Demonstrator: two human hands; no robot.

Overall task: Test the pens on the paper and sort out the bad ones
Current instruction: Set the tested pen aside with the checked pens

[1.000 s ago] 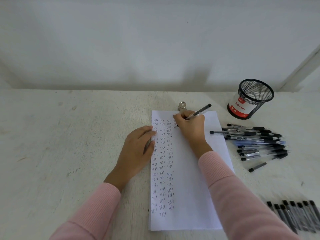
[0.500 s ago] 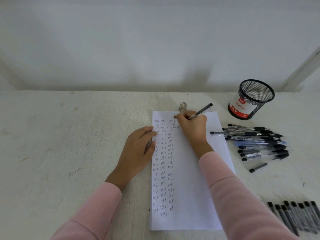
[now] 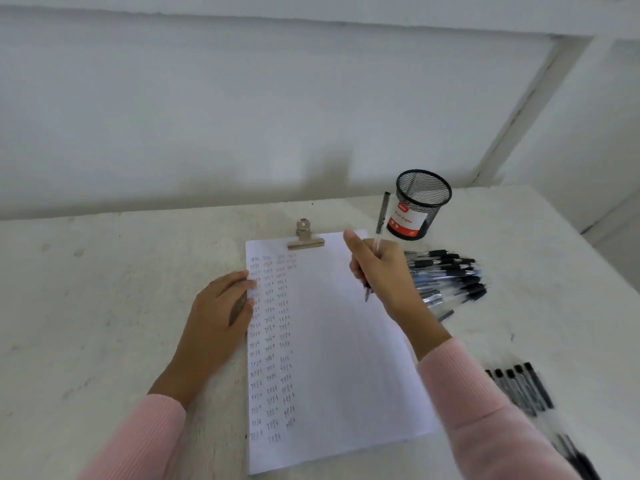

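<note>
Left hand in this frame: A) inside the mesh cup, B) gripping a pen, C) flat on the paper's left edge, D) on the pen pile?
C: the left hand rests with straight fingers on the left edge of the paper, while the right hand grips the pen.

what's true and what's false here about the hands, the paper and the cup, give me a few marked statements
The right hand grips a pen. True.
The left hand hangs in the air. False: it rests on the left edge of the paper.
The mesh cup lies on its side. False: it stands upright.
A metal clip sits at the paper's top edge. True.
The paper is blank. False: columns of writing run down its left part.
</note>
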